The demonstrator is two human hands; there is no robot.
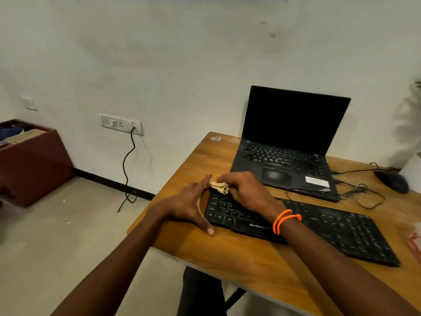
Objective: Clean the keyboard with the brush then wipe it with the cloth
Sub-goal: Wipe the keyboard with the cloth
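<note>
1. Clearly, the fingers [224,179] of the right hand [245,190] are curled round a small bunched beige cloth [219,187], gripping it at the far left corner of the black keyboard [319,229].
2. The left hand [191,205] lies with straight, relaxed fingers along the keyboard's left edge; its forefinger reaches up beside the cloth and its thumb rests on the table [239,258] at the keyboard's near left corner. It holds nothing.
3. An orange corded bracelet [286,221] circles the right wrist, and that forearm crosses over the near middle of the keyboard.
4. The keyboard lies at a slant on the wooden table, its left end nearest the hands and its right end running toward the near right.
5. Behind the keyboard, an open black laptop [291,142] with a dark screen stands close to it.
6. A black mouse [393,181] sits to the right of the laptop, with thin cables [364,192] looping between them.
7. On the white wall to the left, a socket panel [121,124] has a black cord [128,163] hanging to the floor.
8. A brown box [34,163] stands on the floor at far left.
</note>
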